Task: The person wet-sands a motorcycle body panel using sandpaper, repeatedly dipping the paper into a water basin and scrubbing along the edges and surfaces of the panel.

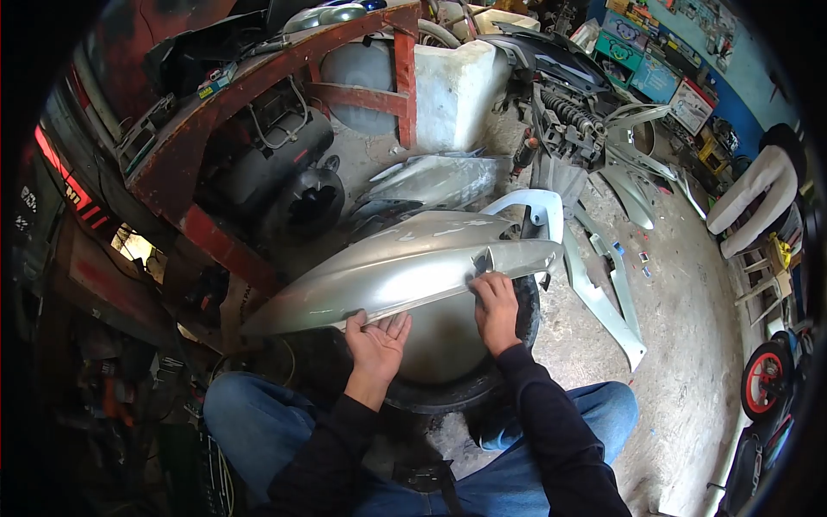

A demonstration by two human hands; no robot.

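Observation:
A long silver body panel [388,274] lies across a black tire [457,395] in front of my knees. My left hand [376,346] is palm up under the panel's lower edge, fingers apart, its thumb at the rim. At the panel's right part, my right hand [494,308] has its fingers bent together beside a small dark slot; what they pinch, if anything, is too small to make out. A pale grey bracket-shaped part [541,207] stands just behind the panel's right end.
More silver panels [439,183] lie on the floor behind. A red bench frame [185,172] with a black tank [267,155] stands at left. Motorcycle parts [573,112] are at the back right, a pale long trim piece [603,310] at right, and a red-rimmed wheel [765,382] far right.

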